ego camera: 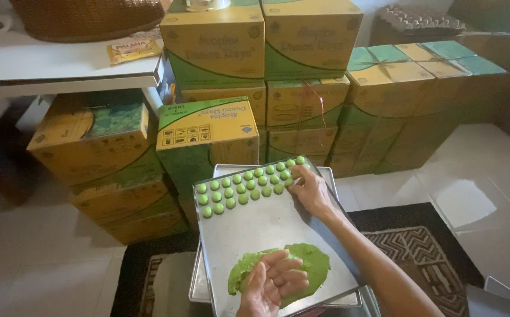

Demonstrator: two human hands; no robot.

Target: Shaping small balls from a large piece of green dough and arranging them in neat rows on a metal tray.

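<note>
Head view looks down on a metal tray [267,226] that rests on a second tray beneath it. Our left hand [274,283] lies at six o'clock on the tray, palm up, fingers loosely curled and a little apart, resting on a flat slab of green dough [314,264]; it clamps nothing we can see. Our right hand [311,191] reaches to one o'clock, fingertips drawn together at the end of the rows of small green dough balls [240,189]; whether a ball sits between them we cannot tell.

We judge the dough soft, light and a bit sticky, easy to dent, so small pieces are best pinched off its edge and each ball lifted gently by its sides. The tray looks stiff and thin, best held by its rim.

We count three rows of balls running from nine toward one o'clock, roughly thirty in all, one slab of dough and two trays. Beyond twelve o'clock stand stacked yellow and green cardboard boxes [208,135], well over a dozen. A patterned rug [419,246] lies under the trays.
</note>
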